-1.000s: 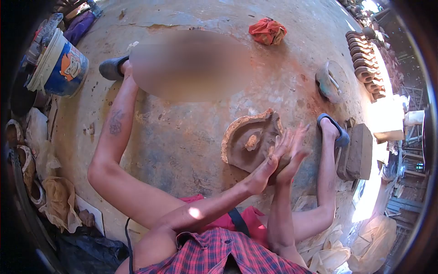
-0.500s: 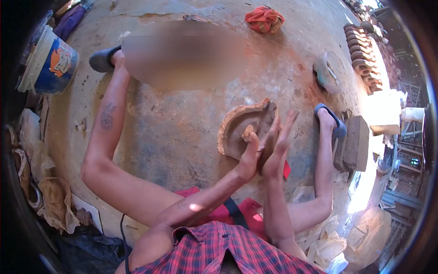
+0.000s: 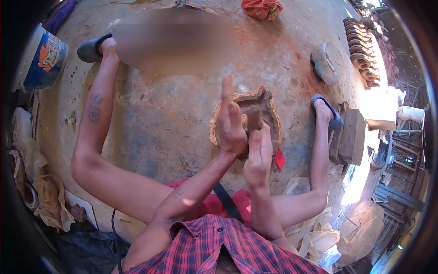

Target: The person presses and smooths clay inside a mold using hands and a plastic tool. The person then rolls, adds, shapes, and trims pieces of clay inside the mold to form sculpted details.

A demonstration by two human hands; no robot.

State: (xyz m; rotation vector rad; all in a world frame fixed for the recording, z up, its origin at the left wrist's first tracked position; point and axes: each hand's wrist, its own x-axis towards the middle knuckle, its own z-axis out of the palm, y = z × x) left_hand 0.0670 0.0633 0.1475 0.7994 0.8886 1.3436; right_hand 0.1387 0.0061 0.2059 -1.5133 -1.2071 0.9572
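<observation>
A mould-like piece with a rough tan rim (image 3: pixel 213 122) and dark wet clay inside lies on the floor ahead of my legs. Above its near part, my left hand (image 3: pixel 232 128) is held upright with its fingers stretched out. My right hand (image 3: pixel 258 160) is close against the left palm, its fingers curled round a dark lump of clay (image 3: pixel 254 118) that sticks up past the fingertips. The clay is blurred, and its lower end is hidden between the palms. A red scrap (image 3: pixel 279 159) lies beside the piece.
A blue and white bucket (image 3: pixel 45 59) stands at left. A reddish cloth bundle (image 3: pixel 262 9) lies at the far side. At right are a round disc-like object (image 3: pixel 328 64), a block of clay (image 3: pixel 352 137) and a row of curved clay pieces (image 3: pixel 360 48). A blurred patch covers the upper middle.
My hands, earlier pressed flat together with fingers pointing up right, have slid apart lengthwise. The left is higher and further left, the right lower, and the clay lump now shows above the right fingers.
</observation>
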